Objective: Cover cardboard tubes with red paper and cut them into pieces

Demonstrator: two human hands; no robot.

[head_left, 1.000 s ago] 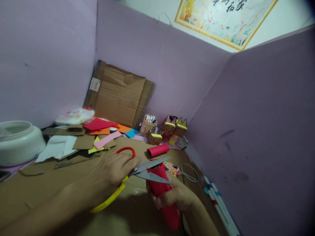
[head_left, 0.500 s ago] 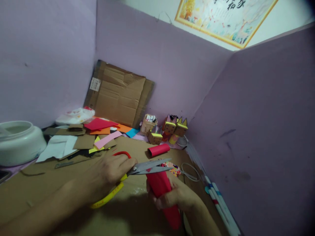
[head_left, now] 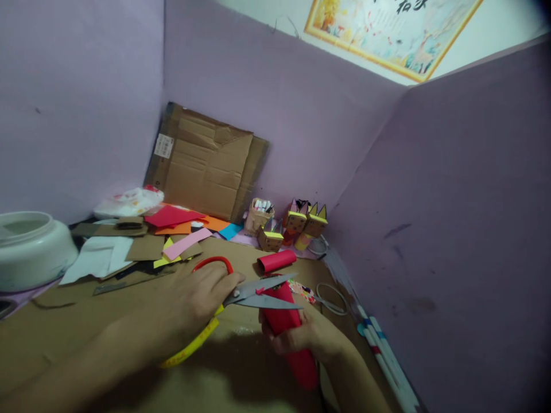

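Head view: small basket (head_left: 257,218) of pens beside paper figures (head_left: 297,225).

Black Chinese characters on framed poster (head_left: 390,31), upper right of frame, cropped and unreadable. White label (head_left: 164,145) on cardboard (head_left: 206,166), print too small.

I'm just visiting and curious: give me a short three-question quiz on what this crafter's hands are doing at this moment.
1. True or false: the left hand works the scissors.
2. The right hand grips which thing? A) a glue bottle B) a red paper roll C) a ruler
3. Fill in: the scissor blades stand ____ at the roll's top end.

Key: 1 true; 2 B; 3 open. A second, smaller red roll lies on the cardboard mat behind.
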